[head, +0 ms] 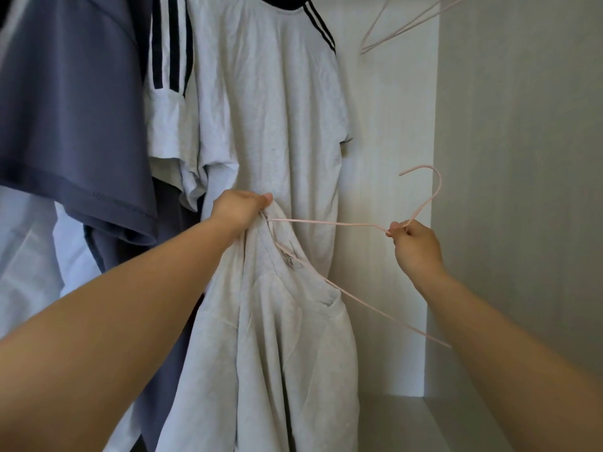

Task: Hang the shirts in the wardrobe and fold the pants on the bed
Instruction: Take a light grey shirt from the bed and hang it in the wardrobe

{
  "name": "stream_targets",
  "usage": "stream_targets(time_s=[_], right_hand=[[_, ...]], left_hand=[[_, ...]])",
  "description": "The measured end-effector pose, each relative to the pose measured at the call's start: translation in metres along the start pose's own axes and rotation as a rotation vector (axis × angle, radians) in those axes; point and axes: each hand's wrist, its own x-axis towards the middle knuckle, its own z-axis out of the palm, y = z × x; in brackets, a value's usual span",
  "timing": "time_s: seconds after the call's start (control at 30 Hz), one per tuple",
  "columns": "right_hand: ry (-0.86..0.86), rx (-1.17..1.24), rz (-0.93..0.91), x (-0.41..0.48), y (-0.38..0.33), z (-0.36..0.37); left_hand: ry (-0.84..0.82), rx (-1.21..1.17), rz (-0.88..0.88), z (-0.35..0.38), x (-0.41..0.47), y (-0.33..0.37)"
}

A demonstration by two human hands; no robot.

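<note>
Wardrobe (509, 190) walls are framing a striped shirt (267, 109) hanging at twelve o'clock. My left grip (239, 208) is clutching the pale shirt (277, 337), drooping toward six o'clock, by its collar. My right grip (412, 241), at three o'clock, is pinching the pink hanger (326, 222) entering its neckline.

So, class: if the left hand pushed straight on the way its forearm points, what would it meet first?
Most likely the white striped T-shirt hanging just beyond the left hand, which grips the pale shirt threaded on the pink hanger. Depth is hard to judge from one view.
</note>
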Motion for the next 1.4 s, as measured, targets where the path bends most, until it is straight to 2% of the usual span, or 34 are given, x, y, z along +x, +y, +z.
stream_targets(time_s=[0.17,0.37,0.47,0.53,0.67,0.77,0.87,1.13,1.3,1.4], right_hand=[[-0.012,0.033,-0.031,-0.004,-0.012,0.011],[-0.15,-0.195,-0.229,-0.019,-0.024,0.034],[-0.152,-0.112,-0.239,-0.025,-0.027,0.044],[-0.107,-0.033,-0.199,-0.024,-0.023,0.043],[-0.075,0.104,-0.035,-0.021,-0.009,0.032],[-0.074,0.147,0.033,-0.017,-0.002,0.024],[-0.074,0.152,0.03,-0.013,-0.004,0.02],[-0.139,0.107,-0.076,-0.008,-0.019,0.03],[-0.221,0.088,-0.118,-0.006,-0.017,0.033],[-0.209,0.079,-0.149,-0.007,-0.016,0.032]], left_hand=[[-0.076,0.082,0.144,0.004,-0.007,-0.001],[-0.052,0.18,0.329,0.031,-0.019,0.016],[-0.057,0.157,0.4,0.043,-0.024,0.027],[-0.137,0.208,0.412,0.042,-0.025,0.027],[-0.418,0.465,0.444,0.035,-0.029,0.021],[-0.509,0.678,0.487,0.031,-0.029,0.018],[-0.484,0.758,0.528,0.033,-0.028,0.013],[-0.381,0.488,0.523,0.057,-0.03,0.018],[-0.392,0.472,0.492,0.069,-0.032,0.014],[-0.335,0.524,0.495,0.073,-0.031,0.01]])
